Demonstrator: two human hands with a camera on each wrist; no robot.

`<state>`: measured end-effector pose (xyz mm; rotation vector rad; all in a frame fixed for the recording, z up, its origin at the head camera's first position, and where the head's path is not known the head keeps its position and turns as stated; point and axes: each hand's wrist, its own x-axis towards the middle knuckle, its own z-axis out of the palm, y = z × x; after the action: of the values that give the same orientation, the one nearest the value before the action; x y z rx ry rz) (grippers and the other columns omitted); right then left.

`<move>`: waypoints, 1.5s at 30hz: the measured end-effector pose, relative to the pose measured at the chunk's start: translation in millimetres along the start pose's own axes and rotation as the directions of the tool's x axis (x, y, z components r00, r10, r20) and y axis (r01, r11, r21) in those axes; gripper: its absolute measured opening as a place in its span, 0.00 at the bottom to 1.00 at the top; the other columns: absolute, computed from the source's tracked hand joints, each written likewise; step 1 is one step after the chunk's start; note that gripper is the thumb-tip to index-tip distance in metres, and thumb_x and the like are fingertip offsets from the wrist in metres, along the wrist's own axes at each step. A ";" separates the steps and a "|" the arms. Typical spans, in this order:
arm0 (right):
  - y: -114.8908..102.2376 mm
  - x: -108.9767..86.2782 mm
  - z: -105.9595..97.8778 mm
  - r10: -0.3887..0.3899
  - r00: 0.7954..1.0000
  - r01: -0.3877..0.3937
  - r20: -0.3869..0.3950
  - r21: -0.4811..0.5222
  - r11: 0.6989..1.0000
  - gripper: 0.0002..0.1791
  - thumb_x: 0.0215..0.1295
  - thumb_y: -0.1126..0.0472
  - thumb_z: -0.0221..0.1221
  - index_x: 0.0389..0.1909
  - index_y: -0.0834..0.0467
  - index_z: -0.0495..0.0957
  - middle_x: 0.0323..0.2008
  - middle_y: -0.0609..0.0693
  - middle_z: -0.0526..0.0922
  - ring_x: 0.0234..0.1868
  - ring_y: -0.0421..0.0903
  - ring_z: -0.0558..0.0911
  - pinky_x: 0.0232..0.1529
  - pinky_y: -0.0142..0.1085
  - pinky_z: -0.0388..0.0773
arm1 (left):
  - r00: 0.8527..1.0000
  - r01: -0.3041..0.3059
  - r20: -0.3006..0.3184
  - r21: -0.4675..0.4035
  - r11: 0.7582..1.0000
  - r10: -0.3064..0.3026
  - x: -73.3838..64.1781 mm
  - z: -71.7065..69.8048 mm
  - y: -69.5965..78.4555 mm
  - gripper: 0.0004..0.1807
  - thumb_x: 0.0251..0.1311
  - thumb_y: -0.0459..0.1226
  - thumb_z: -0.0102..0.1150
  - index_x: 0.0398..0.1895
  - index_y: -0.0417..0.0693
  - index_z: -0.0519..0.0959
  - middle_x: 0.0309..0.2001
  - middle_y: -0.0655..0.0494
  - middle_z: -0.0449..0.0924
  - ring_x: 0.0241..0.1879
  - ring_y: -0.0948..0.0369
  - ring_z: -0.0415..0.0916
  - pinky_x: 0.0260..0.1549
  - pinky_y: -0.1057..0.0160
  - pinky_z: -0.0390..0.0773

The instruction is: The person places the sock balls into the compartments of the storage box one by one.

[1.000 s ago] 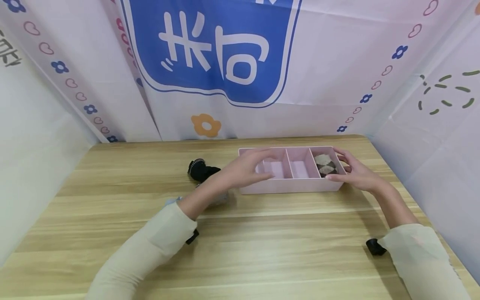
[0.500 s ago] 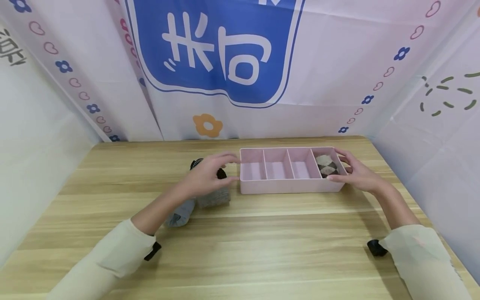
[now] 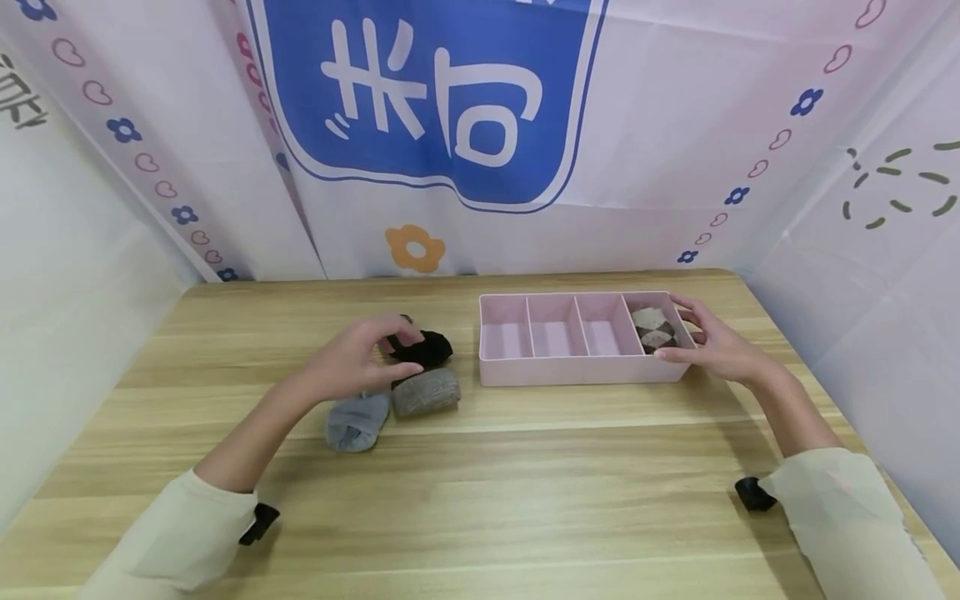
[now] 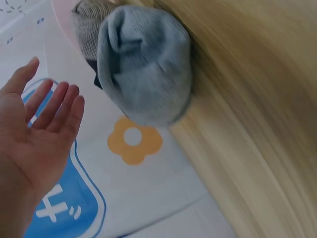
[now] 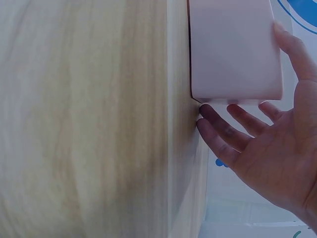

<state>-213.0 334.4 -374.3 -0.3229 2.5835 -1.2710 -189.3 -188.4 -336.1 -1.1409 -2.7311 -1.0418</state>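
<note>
My left hand (image 3: 352, 360) hovers over a rolled black sock (image 3: 433, 348), thumb and fingers spread apart. The left wrist view shows that hand (image 4: 42, 141) with nothing in it. Nearer me on the table lie a grey rolled sock (image 3: 427, 393) and a blue-grey rolled sock (image 3: 357, 422). A pink box (image 3: 577, 372) with dividers stands to their right, a brown-and-beige argyle sock (image 3: 652, 329) in its rightmost compartment. My right hand (image 3: 718, 350) holds the box's right end, thumb at the front corner and fingers along the end wall.
The wooden table (image 3: 540, 483) ends at a white curtain (image 3: 637, 225) with a blue printed sign behind the box. White sheets hang at the left and right sides. Black wrist straps (image 3: 753, 494) show at both sleeves.
My left hand has drawn back leftward from above the box, past its left end, to the black sock. The right hand has stayed at the box's right end.
</note>
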 end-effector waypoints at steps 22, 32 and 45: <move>1.7 0.3 0.3 0.007 1.000 -0.007 0.007 -0.004 1.000 0.58 0.68 0.58 0.67 0.84 0.56 0.34 0.79 0.75 0.43 0.73 0.81 0.54 0.69 0.72 0.56 | 0.956 0.118 0.269 -0.004 0.993 -0.113 -50.3 -20.3 -24.5 0.32 0.54 0.44 0.80 0.58 0.34 0.80 0.53 0.45 0.83 0.50 0.47 0.80 0.47 0.50 0.84; 1.0 -1.0 1.0 0.008 1.000 -0.008 0.007 0.002 1.000 0.59 0.68 0.59 0.68 0.84 0.57 0.33 0.79 0.75 0.43 0.73 0.81 0.54 0.70 0.72 0.56 | 0.949 0.128 0.288 0.015 0.992 -0.127 -59.3 -17.2 -32.3 0.33 0.49 0.42 0.83 0.56 0.35 0.81 0.49 0.51 0.83 0.46 0.56 0.79 0.43 0.57 0.83; 0.7 0.5 0.3 0.008 1.000 -0.008 0.007 0.007 1.000 0.59 0.68 0.59 0.67 0.84 0.57 0.33 0.79 0.74 0.43 0.73 0.81 0.55 0.70 0.71 0.57 | 0.942 0.146 0.299 0.032 0.989 -0.149 -58.9 -12.4 -35.0 0.19 0.48 0.31 0.80 0.44 0.39 0.85 0.42 0.58 0.83 0.40 0.64 0.75 0.39 0.63 0.80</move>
<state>-213.4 334.4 -375.2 -0.3150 2.5707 -1.2742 -171.1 -250.8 -361.0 -1.2005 -3.0966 -0.9359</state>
